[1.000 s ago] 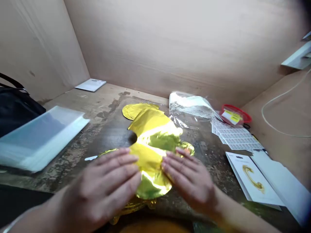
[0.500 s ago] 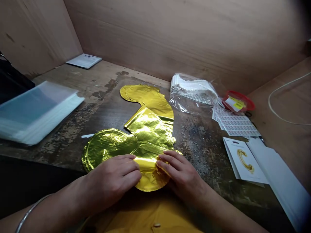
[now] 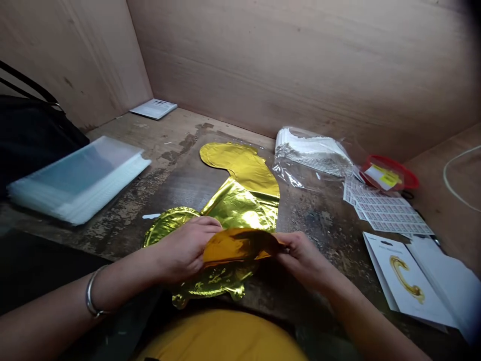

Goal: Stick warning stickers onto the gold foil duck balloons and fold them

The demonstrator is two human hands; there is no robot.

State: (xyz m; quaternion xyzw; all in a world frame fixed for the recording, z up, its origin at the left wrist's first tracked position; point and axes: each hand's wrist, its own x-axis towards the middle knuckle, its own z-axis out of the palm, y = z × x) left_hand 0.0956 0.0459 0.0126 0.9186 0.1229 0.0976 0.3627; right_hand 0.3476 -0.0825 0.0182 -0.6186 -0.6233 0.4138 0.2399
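At far left, a black bag [image 3: 33, 130] is propped against the plywood wall [image 3: 75, 60], and a stack of clear plastic sleeves [image 3: 80, 180] is laid on the worn wooden tabletop [image 3: 169, 150], with a white booklet [image 3: 153, 109] set near the back corner. A metal bangle [image 3: 92, 296] is worn on the left wrist. A crumpled gold foil balloon [image 3: 240, 205] is spread across the middle of the tabletop, and a rounded flap [image 3: 236, 244] of it is lifted off the rest. The flap's left end is held by the left hand [image 3: 184, 248], and its right end by the right hand [image 3: 300, 255], the fingers of both closed narrowly on the foil. Further right, a clear plastic bag of white packets [image 3: 310, 153], a red-rimmed container [image 3: 389, 173], sheets of printed labels [image 3: 387, 210] and a card printed with a gold letter [image 3: 404, 281] are laid out.
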